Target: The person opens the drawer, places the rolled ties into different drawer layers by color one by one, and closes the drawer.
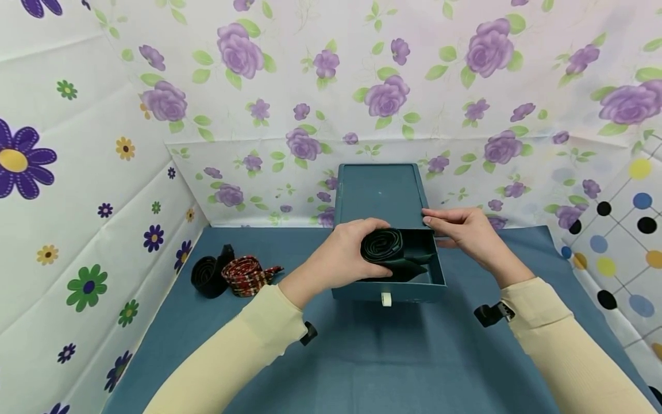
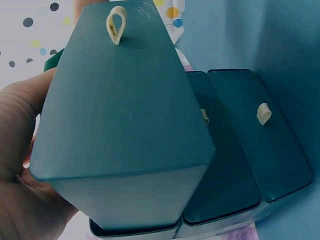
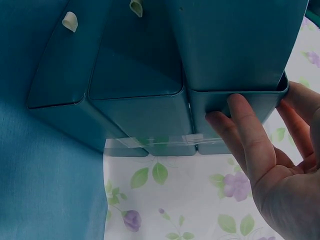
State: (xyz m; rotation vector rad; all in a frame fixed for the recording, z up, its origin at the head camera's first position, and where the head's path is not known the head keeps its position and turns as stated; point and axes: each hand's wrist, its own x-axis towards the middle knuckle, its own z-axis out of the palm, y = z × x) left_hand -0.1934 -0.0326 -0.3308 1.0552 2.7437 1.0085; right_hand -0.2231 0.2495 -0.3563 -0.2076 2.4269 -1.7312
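Note:
My left hand (image 1: 343, 253) grips a rolled dark green necktie (image 1: 381, 245), its coil facing up and a pointed end spread beneath it, at the open top drawer (image 1: 388, 292) of a teal drawer box (image 1: 380, 192). The drawer is pulled out toward me and has a cream loop tab. In the left wrist view, the drawer's front hides the necktie. At the box's right edge, my right hand (image 1: 462, 230) holds the casing, thumb near the top and fingers along the side, as the right wrist view also shows.
Left of the box lie a rolled black necktie (image 1: 208, 276) and a rolled red plaid one (image 1: 248, 276), side by side. Below the pulled-out drawer, two closed drawers (image 2: 262, 135) show in the left wrist view. A blue cloth (image 1: 362, 368) covers the table; flowered sheets (image 1: 310, 115) stand behind.

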